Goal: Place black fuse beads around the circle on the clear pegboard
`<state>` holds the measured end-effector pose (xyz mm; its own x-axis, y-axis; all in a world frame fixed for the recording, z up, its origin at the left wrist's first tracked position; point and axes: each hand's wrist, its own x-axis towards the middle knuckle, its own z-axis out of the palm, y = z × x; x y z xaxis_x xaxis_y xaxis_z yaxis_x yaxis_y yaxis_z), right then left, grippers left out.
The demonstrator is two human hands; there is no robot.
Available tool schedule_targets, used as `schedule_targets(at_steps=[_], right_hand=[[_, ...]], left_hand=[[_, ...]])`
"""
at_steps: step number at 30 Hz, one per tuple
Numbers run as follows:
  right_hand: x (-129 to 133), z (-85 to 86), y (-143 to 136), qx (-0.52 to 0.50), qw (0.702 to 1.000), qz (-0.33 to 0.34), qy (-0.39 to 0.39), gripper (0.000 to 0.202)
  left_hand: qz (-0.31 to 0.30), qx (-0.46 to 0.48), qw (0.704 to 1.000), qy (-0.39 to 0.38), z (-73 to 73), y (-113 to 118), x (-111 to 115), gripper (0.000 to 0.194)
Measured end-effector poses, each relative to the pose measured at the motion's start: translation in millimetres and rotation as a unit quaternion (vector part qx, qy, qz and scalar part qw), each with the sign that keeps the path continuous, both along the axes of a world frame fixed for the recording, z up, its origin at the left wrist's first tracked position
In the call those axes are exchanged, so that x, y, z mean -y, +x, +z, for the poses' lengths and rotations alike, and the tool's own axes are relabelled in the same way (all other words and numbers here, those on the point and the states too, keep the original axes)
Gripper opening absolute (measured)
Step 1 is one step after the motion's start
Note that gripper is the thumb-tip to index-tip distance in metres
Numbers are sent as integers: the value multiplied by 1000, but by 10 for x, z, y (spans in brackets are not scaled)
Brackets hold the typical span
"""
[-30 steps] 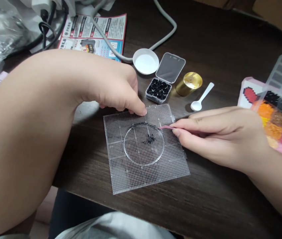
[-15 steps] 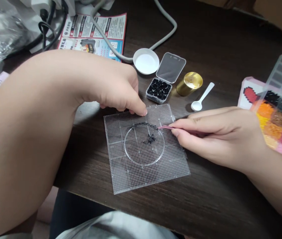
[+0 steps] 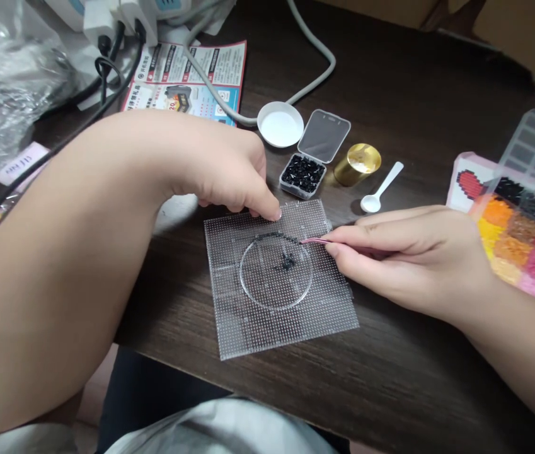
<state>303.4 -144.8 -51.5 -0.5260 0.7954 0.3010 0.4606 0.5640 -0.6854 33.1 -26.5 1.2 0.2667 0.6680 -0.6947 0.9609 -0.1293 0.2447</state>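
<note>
A clear square pegboard (image 3: 248, 328) lies on the dark table, with a clear ring (image 3: 243, 287) on it. Black beads form an arc (image 3: 274, 236) along the ring's far rim, and a small heap of loose black beads (image 3: 288, 261) sits inside the ring. My left hand (image 3: 234, 167) is closed at the board's far edge, thumb on top, other fingers mostly hidden. In a pinch, my right hand (image 3: 404, 258) holds pink tweezers (image 3: 315, 240), whose tips touch down at the arc's right end. Whether a bead is between the tips is too small to tell.
Beyond the board stand an open box of black beads (image 3: 302, 174), a white dish (image 3: 280, 124), a gold cup (image 3: 356, 165) and a white spoon (image 3: 382, 188). A bead case (image 3: 522, 233) of many colours is at right. Cables (image 3: 312, 38), a leaflet (image 3: 191, 69) and plastic wrap (image 3: 12, 88) lie behind.
The view has shifted slightly, showing more of the cables at the left. Both hands keep their places on the board and the tweezers; the tips stay at the arc's right end.
</note>
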Motion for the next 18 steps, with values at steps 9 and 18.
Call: schedule_targets(at_steps=[9, 18], right_hand=[[2, -48, -8, -3, 1000, 2, 10, 22], [-29, -18, -23, -4, 1000, -25, -4, 25]], left_hand=[[34, 2, 999, -21, -1, -31, 0, 49], [18, -6, 1000, -16, 7, 1, 0, 49]])
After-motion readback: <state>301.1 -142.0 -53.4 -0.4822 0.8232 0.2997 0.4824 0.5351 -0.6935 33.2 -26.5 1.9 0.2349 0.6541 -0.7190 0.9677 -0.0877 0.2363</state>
